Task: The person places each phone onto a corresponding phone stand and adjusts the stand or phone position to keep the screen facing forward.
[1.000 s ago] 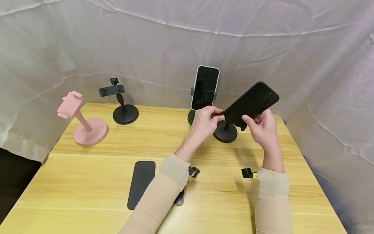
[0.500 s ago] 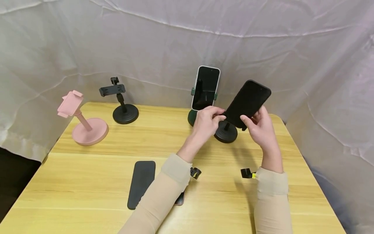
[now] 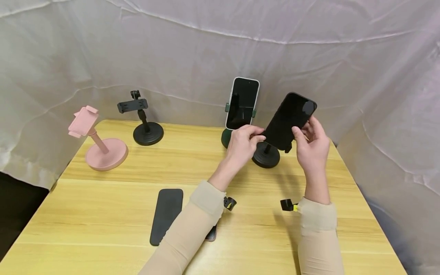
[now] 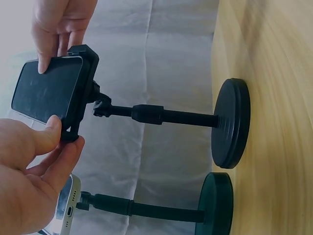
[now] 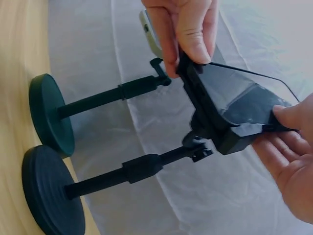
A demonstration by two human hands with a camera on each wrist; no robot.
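In the head view a black phone point(image 3: 288, 122) leans to the right in the clamp of a black phone stand point(image 3: 266, 156). My left hand point(image 3: 240, 143) pinches one end of the stand's clamp point(image 4: 70, 133) between thumb and fingers, at the phone's lower left corner. With my right hand point(image 3: 313, 147) I hold the phone's right edge, thumb on the screen side and fingers behind. The clamp's other end touches the phone's opposite edge in the left wrist view. Beside it, a white-edged phone point(image 3: 242, 103) sits in a green stand point(image 5: 51, 115).
A pink phone stand point(image 3: 106, 154) and another black phone stand point(image 3: 148, 133) stand at the back left of the wooden table point(image 3: 113, 214). A black phone-shaped slab point(image 3: 167, 214) lies near the left forearm, which partly covers another phone point(image 3: 211, 233). Grey cloth point(image 3: 192, 57) hangs behind.
The black phone has turned to a steeper, more upright tilt, its top shifting left. My right hand has slid up along its edge. The left hand has hardly moved.
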